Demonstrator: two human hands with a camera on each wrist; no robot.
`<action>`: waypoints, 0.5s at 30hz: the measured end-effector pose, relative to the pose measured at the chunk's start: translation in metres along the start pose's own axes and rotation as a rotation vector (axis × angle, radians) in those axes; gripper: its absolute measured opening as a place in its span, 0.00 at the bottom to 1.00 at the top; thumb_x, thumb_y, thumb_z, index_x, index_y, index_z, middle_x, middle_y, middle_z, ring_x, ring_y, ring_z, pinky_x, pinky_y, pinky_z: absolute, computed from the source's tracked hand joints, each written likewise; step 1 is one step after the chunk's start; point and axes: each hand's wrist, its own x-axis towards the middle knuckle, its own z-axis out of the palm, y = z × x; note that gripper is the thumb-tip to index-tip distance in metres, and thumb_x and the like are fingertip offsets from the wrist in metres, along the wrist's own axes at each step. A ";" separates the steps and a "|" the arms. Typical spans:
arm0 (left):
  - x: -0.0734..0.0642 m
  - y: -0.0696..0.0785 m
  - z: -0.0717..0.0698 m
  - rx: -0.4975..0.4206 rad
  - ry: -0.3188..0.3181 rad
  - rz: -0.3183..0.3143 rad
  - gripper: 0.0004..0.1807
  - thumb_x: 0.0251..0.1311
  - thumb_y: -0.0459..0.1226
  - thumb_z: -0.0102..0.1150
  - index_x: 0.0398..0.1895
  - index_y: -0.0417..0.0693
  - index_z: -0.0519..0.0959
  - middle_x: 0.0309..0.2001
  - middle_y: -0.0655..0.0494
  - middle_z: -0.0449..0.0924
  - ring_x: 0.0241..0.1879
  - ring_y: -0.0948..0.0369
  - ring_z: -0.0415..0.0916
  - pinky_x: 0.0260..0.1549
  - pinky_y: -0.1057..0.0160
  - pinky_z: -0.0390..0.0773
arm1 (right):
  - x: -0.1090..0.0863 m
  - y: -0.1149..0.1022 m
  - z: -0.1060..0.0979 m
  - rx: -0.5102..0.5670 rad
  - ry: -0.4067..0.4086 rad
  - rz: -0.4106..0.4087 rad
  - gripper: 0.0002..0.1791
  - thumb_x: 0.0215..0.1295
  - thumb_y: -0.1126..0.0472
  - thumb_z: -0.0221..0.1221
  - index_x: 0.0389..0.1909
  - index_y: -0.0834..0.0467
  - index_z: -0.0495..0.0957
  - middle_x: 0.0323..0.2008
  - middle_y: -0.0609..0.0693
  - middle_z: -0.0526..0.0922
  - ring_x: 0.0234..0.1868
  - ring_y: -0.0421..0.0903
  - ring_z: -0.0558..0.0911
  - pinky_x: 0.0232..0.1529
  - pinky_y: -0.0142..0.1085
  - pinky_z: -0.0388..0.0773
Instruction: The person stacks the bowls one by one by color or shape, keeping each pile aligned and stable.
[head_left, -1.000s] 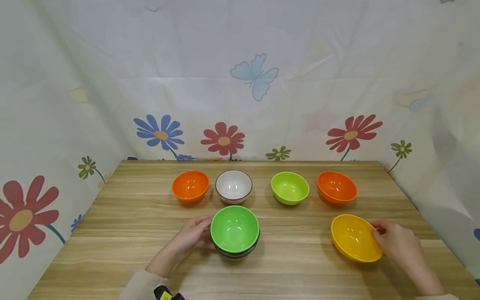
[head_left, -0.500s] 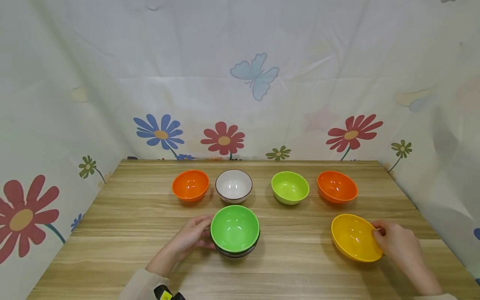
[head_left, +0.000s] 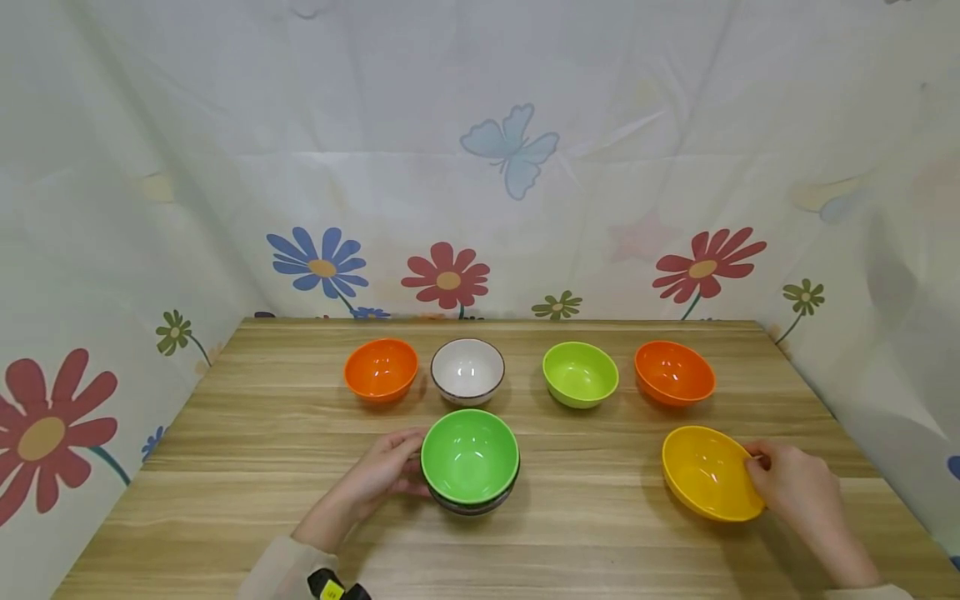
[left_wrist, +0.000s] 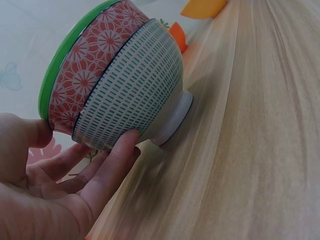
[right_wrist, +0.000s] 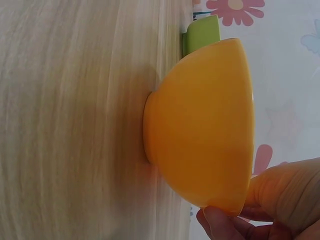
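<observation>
In the head view my left hand (head_left: 382, 475) is at the left side of a stack of bowls. On top sits a bright green bowl (head_left: 470, 457); under it the left wrist view shows a red floral-patterned bowl (left_wrist: 90, 65) and a white bowl with green dashes (left_wrist: 140, 82), whose foot is at the table. My thumb is at the green rim and my fingers are on the lower bowl's side. Farther right, my right hand (head_left: 801, 492) pinches the rim of a yellow bowl (head_left: 712, 475) between thumb and fingers. The yellow bowl (right_wrist: 205, 125) is right by the tabletop.
Behind these, a row of bowls stands on the wooden table (head_left: 247, 467): an orange bowl (head_left: 381, 371), a white bowl with a dark rim (head_left: 467, 369), a lime-green bowl (head_left: 580, 373) and another orange bowl (head_left: 673, 372). A flower-printed cloth (head_left: 375, 167) hangs around the table.
</observation>
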 end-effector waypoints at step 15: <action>0.001 -0.001 -0.001 -0.002 -0.006 0.007 0.27 0.67 0.45 0.43 0.62 0.34 0.64 0.52 0.45 0.74 0.40 0.57 0.79 0.36 0.53 0.82 | 0.004 -0.018 0.000 -0.016 0.016 0.005 0.15 0.56 0.63 0.53 0.39 0.68 0.80 0.27 0.63 0.81 0.19 0.51 0.72 0.14 0.38 0.61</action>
